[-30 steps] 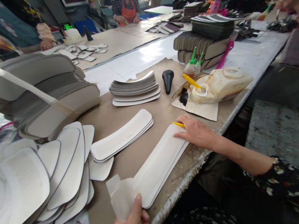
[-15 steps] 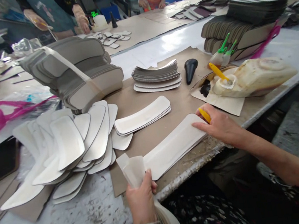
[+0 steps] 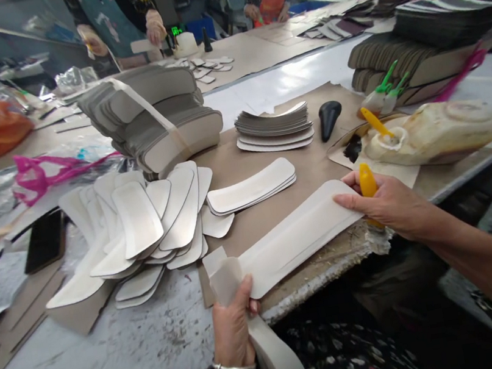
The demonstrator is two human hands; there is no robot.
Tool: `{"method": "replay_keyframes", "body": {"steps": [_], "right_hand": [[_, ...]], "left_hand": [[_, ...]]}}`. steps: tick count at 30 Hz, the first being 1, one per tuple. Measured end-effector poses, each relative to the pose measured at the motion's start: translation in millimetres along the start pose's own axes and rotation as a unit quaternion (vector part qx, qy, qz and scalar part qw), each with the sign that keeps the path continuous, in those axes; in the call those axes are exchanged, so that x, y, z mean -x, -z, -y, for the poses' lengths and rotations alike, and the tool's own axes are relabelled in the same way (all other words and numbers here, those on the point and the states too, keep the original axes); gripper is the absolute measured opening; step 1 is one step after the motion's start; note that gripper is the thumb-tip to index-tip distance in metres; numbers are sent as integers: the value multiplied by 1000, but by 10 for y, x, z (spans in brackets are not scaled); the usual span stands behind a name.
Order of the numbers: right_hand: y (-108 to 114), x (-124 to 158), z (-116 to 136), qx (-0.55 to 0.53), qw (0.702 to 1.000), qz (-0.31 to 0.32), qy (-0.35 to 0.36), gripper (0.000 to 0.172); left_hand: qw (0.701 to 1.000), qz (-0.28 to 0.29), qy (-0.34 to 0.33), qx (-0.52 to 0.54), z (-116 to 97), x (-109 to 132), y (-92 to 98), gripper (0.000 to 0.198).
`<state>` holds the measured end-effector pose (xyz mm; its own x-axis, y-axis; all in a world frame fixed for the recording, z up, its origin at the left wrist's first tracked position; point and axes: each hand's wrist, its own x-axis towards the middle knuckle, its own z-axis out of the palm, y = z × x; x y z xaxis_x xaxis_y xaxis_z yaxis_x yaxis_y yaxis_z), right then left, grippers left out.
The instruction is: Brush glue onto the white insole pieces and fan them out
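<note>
My left hand [image 3: 238, 315] is closed around several pale flexible strips [image 3: 281, 358], which bend down over the table edge, their short ends sticking up above the thumb. Beside it lies a long white panel [image 3: 295, 239] with rounded corners, on the brown sheet. The fingers of my right hand [image 3: 382, 201] pinch this panel's far end. That same hand also keeps a yellow-handled tool [image 3: 367, 182] between its fingers; the tool's working end is hidden. Behind the panel rests a short pile of similar white panels [image 3: 253, 186].
To the left spreads a heap of white panels [image 3: 141, 225], near a phone [image 3: 44, 239]. Behind stand a strapped grey stack [image 3: 183, 135], a curved stack [image 3: 274, 128] and a black tool [image 3: 329, 119]. A stained plastic container [image 3: 454, 128] lies right. Two people work across the table.
The view has shifted left, so things appear farther right. My right hand has lifted slightly at the panel's end, and the yellow tool now points more upright.
</note>
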<state>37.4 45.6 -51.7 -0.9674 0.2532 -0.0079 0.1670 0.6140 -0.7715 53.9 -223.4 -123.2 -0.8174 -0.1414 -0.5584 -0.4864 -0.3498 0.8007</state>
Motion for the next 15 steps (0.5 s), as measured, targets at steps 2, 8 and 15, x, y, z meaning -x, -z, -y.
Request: {"method": "replay_keyframes", "body": {"steps": [2,8,15], "right_hand": [[-1,6,30,5,1000,-4,3,31],[6,2,6,-13,998,51,-39,32],[-58,33,-69,-224,959,90,-150,31]], "left_hand": [[1000,-3,2,8,-1,-1,-8,33],[1000,-3,12,28,-89,57,-26,35],[999,13,22,33,-153,69,5,36]]}}
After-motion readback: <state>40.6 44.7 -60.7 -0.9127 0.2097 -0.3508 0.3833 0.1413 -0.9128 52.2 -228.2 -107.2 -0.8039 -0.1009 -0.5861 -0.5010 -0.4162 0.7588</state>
